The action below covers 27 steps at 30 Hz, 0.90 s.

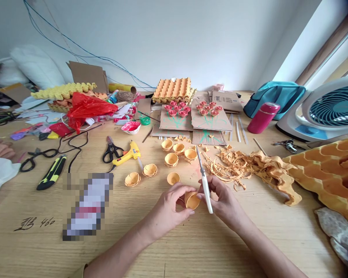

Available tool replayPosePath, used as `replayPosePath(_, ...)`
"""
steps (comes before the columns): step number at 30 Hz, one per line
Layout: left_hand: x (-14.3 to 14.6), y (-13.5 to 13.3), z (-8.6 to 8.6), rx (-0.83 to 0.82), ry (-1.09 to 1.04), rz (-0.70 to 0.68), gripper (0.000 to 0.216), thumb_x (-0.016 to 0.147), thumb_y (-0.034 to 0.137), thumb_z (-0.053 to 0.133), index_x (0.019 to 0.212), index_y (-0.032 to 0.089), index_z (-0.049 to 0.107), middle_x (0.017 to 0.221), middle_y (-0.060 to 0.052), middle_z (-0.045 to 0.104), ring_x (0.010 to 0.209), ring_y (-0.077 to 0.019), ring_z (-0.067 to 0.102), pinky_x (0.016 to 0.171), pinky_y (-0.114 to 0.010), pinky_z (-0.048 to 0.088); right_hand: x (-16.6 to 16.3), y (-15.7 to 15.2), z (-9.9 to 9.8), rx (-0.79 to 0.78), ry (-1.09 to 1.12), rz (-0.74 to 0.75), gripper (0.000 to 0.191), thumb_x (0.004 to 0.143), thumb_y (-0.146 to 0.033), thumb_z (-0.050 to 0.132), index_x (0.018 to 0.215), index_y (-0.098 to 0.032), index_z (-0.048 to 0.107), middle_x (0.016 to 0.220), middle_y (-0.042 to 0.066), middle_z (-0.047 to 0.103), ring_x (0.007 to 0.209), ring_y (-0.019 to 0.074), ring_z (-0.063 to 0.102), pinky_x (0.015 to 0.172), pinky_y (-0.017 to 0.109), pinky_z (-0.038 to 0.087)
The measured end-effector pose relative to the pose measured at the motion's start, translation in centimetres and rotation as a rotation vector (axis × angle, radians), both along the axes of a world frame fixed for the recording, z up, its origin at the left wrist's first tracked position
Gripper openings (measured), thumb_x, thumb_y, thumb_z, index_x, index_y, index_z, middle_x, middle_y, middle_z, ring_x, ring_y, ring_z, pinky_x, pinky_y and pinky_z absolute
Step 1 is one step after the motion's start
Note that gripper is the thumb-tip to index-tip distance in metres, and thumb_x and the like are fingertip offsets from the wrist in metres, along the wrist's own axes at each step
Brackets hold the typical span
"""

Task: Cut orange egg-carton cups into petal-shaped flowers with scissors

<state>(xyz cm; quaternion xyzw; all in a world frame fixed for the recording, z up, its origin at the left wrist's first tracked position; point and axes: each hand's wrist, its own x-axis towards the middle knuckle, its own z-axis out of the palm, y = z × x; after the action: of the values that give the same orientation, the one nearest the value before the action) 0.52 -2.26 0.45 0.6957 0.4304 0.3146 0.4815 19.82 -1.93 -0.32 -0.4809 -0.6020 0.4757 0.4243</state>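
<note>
Cup (193, 201) pinched in our left hand (175, 202); white-handled cutting tool (206, 190) gripped in our right hand (220, 196).
Risks, we reckon: squeezing too hard could crush the thin cup; a slipping blade could nick our left hand; a careless nudge could tip the loose cup (173, 178) just beyond it.

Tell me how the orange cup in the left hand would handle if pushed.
The cup is probably light, being hollow and thin-walled. It may tear easily, judging by the ragged scraps of similar-looking material. Its round sides suggest it could roll if tipped.
</note>
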Motion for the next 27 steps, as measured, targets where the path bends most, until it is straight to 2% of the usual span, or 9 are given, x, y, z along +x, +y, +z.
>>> replayPosePath(3,0.1,-0.1,-0.1,0.006,-0.002,0.025,0.047,0.069,0.004,0.073,0.112,0.021,0.066,0.113,-0.005,0.069,0.095,-0.019,0.066,0.085,-0.033,0.056,-0.2,-0.3,0.2,0.062,-0.107,-0.014,0.012,0.082,-0.027,0.068,0.087,-0.021,0.059,0.078,-0.001,0.057,0.073,0.017,0.05,0.069,0.03,0.041)
replayPosePath(6,0.1,0.0,-0.3,-0.099,-0.064,0.016,0.045,0.07,0.007,0.074,0.112,0.021,0.065,0.111,-0.005,0.07,0.094,-0.0193,0.065,0.086,-0.035,0.055,-0.4,-0.4,0.2,0.096,-0.152,-0.03,0.01,0.082,-0.023,0.067,0.085,-0.021,0.058,0.075,-0.002,0.056,0.07,0.0163,0.048,0.067,0.03,0.04)
replayPosePath(9,-0.2,0.3,-0.5,-0.32,-0.259,-0.028,0.044,0.071,0.016,0.079,0.113,0.017,0.064,0.108,-0.008,0.069,0.091,-0.0193,0.064,0.08,-0.033,0.053,-0.2,-0.2,0.0,0.069,-0.103,-0.006,0.015,0.083,-0.03,0.07,0.088,-0.022,0.058,0.078,-0.001,0.058,0.074,0.0174,0.05,0.068,0.031,0.042)
replayPosePath(12,-0.7,0.6,-0.4,-0.576,-0.459,-0.116,0.043,0.075,0.028,0.081,0.112,0.014,0.064,0.102,-0.007,0.066,0.08,-0.014,0.061,0.073,-0.029,0.051,0.5,-0.1,-0.1,-0.002,0.082,0.072,0.025,0.085,-0.038,0.072,0.1,-0.023,0.059,0.093,0.002,0.063,0.082,0.019,0.055,0.073,0.032,0.047)
replayPosePath(16,-1.1,0.8,-0.2,-0.75,-0.577,-0.134,0.045,0.072,0.034,0.085,0.109,0.015,0.067,0.093,-0.003,0.062,0.076,-0.0104,0.058,0.072,-0.026,0.048,1.1,-0.2,0.0,-0.071,0.21,0.22,0.039,0.082,-0.04,0.078,0.112,-0.026,0.057,0.116,0.005,0.063,0.087,0.0184,0.059,0.08,0.033,0.051)
replayPosePath(20,-1.2,0.9,-0.2,-0.78,-0.593,-0.165,0.042,0.071,0.036,0.086,0.105,0.016,0.07,0.088,-0.002,0.061,0.073,-0.01,0.056,0.07,-0.025,0.046,0.9,-0.7,-0.1,-0.035,0.157,0.272,0.041,0.082,-0.04,0.078,0.115,-0.027,0.057,0.118,0.005,0.063,0.104,0.0231,0.059,0.094,0.038,0.048)
replayPosePath(24,-1.2,0.9,0.1,-0.767,-0.56,-0.199,0.05,0.071,0.039,0.085,0.113,0.017,0.069,0.088,-0.003,0.062,0.073,-0.0108,0.054,0.071,-0.025,0.046,0.5,-0.7,-0.4,-0.005,0.12,0.235,0.037,0.081,-0.039,0.08,0.107,-0.025,0.058,0.106,0.005,0.065,0.1,0.0238,0.06,0.089,0.038,0.05)
replayPosePath(27,-1.4,0.9,0.4,-0.723,-0.508,-0.226,0.057,0.072,0.049,0.081,0.117,0.017,0.065,0.091,-0.004,0.061,0.074,-0.0125,0.056,0.068,-0.026,0.048,0.4,-0.5,-0.7,-0.023,0.146,0.218,0.039,0.08,-0.039,0.081,0.107,-0.024,0.056,0.104,0.005,0.066,0.099,0.0243,0.061,0.087,0.038,0.05)
